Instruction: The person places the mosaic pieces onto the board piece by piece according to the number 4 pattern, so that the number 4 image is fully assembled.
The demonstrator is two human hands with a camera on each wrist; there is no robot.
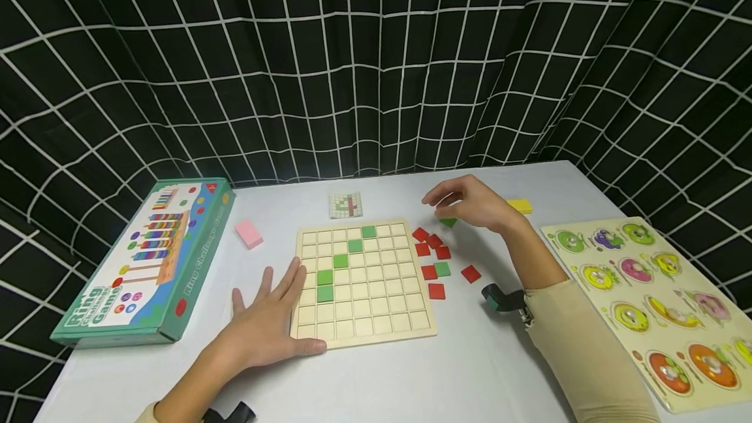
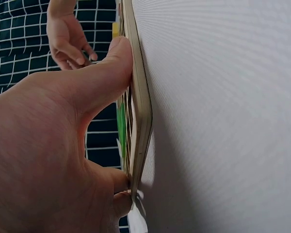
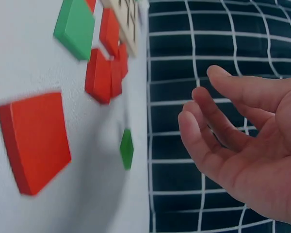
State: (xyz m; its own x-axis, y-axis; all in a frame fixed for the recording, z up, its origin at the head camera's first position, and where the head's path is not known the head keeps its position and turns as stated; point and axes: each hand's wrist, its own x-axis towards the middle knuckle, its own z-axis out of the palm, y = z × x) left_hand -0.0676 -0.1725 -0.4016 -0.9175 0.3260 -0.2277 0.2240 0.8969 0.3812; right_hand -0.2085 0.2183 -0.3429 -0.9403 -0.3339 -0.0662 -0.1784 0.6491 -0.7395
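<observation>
My left hand (image 1: pixel 267 325), fingers splayed and straight, rests against the left side and near-left corner of the pale wooden gridded board (image 1: pixel 382 305). Five square green tiles (image 1: pixel 341 260) sit in its cells, four stepping diagonally, the fifth directly below the lowest. My right hand (image 1: pixel 470 204) hovers right of the board, loosely curved, fingertips parted, nothing between them; a lone green square tile (image 3: pixel 127 149) lies below. Nearby on the white tabletop (image 1: pixel 376 384): scattered red square tiles (image 1: pixel 437 291).
</observation>
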